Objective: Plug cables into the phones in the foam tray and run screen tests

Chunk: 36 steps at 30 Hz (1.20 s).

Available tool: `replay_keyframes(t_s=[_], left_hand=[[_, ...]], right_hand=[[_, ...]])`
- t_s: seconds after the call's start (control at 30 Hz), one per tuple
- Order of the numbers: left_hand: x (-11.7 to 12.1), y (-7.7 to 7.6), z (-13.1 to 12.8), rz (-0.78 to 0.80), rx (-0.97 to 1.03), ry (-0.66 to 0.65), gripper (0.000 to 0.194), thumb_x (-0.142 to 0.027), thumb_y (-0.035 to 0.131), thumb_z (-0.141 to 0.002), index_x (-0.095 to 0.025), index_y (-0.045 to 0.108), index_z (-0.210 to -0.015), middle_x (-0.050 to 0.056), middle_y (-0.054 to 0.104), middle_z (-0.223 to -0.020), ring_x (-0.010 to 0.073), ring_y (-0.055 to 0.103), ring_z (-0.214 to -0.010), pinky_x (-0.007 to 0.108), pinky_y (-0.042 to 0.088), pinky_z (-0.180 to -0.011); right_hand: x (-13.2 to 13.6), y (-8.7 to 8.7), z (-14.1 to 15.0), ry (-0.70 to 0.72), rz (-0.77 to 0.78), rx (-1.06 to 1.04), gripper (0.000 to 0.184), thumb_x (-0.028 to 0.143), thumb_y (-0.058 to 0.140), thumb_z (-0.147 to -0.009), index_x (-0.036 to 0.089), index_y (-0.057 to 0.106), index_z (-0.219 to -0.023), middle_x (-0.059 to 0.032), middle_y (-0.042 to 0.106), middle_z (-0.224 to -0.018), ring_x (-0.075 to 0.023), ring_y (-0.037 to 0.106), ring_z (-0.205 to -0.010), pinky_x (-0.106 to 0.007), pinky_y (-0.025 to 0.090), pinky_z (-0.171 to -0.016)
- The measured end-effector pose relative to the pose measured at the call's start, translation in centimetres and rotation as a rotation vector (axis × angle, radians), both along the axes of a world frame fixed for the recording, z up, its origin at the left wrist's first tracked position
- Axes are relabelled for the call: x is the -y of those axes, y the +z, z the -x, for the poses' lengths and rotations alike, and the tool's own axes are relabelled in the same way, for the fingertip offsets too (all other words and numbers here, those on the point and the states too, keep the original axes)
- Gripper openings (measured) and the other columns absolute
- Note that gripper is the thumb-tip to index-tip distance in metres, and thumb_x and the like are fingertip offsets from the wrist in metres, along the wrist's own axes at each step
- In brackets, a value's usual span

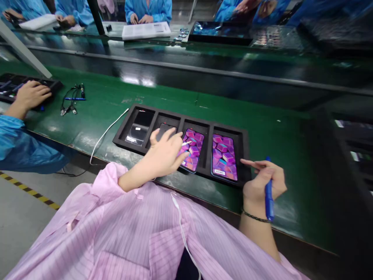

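A black foam tray [247,147] with several slots lies in front of me on the green bench. My left hand [164,155] reaches over its middle, fingers spread, partly covering a dark-screened phone [166,130]. Beside the fingers is a phone with a lit purple screen [194,149]. A thin white tip [186,143] shows by my fingertips; whether they grip it is unclear. My right hand [265,181] has a blue pen [269,198] tucked in it. Its index finger stretches toward the tray's right edge, near another purple-lit phone [224,157].
The leftmost slot holds a dark phone [140,126]. A white cable [106,132] runs left of the tray, and black cables [72,99] lie farther off. At left, a co-worker's hand [32,93] rests on another tray. A raised ledge [180,64] borders the bench's back.
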<state>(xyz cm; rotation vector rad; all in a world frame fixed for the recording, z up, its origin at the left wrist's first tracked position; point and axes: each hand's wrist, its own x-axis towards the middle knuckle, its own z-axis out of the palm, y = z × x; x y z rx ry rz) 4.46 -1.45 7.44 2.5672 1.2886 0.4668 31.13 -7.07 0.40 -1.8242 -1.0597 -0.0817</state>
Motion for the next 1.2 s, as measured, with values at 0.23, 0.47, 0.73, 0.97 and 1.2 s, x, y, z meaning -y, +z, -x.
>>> replay_keyframes(t_s=[0.23,0.47,0.73,0.97,1.2], left_hand=[[0.2,-0.3,7.7,-0.005,0.185,0.098,0.021,-0.031,0.048,-0.100,-0.021,0.062,-0.111,0.006,0.075,-0.114,0.0284,0.057,-0.131,0.052,0.018,-0.111],[1.0,-2.7,9.5,-0.108,0.283,-0.029,0.016,-0.028,0.055,-0.094,-0.020,0.058,-0.080,0.001,0.079,-0.091,0.0263,0.067,-0.112,0.047,0.022,-0.097],[0.0,-5.2,9.3,-0.304,0.448,-0.102,0.027,-0.023,0.059,-0.085,-0.019,0.041,-0.066,-0.002,0.077,-0.081,0.0231,0.071,-0.097,0.044,0.026,-0.089],[0.3,-7.3,9.5,-0.448,0.551,-0.012,0.030,-0.024,0.057,-0.082,-0.020,0.032,-0.066,-0.004,0.071,-0.066,0.0206,0.067,-0.073,0.043,0.029,-0.078],[0.1,-7.6,9.3,-0.501,0.638,0.004,0.027,-0.020,0.059,-0.081,-0.021,0.034,-0.070,-0.006,0.069,-0.065,0.0179,0.066,-0.071,0.042,0.033,-0.077]], right_hand=[[0.5,-0.4,0.0,0.133,-0.273,0.440,0.059,0.040,0.024,-0.106,0.021,0.074,-0.079,-0.0019,0.057,-0.050,-0.0154,0.045,-0.051,-0.039,0.031,-0.071],[-0.7,1.9,3.1,0.501,-0.327,0.595,0.028,0.032,0.049,-0.100,0.020,0.070,-0.087,0.0000,0.065,-0.061,-0.0172,0.053,-0.062,-0.040,0.027,-0.076],[-1.6,3.8,7.9,0.937,-0.024,0.666,0.024,0.030,0.047,-0.103,0.019,0.067,-0.111,-0.0073,0.078,-0.100,-0.0275,0.061,-0.099,-0.044,0.024,-0.085],[-3.8,4.3,12.3,1.184,0.104,0.663,0.034,0.040,0.041,-0.107,0.024,0.068,-0.097,-0.0027,0.077,-0.104,-0.0273,0.058,-0.116,-0.047,0.021,-0.097],[-5.6,4.2,13.5,1.166,0.220,0.665,0.041,0.053,0.040,-0.104,0.020,0.064,-0.107,-0.0130,0.073,-0.115,-0.0343,0.054,-0.124,-0.050,0.022,-0.099]])
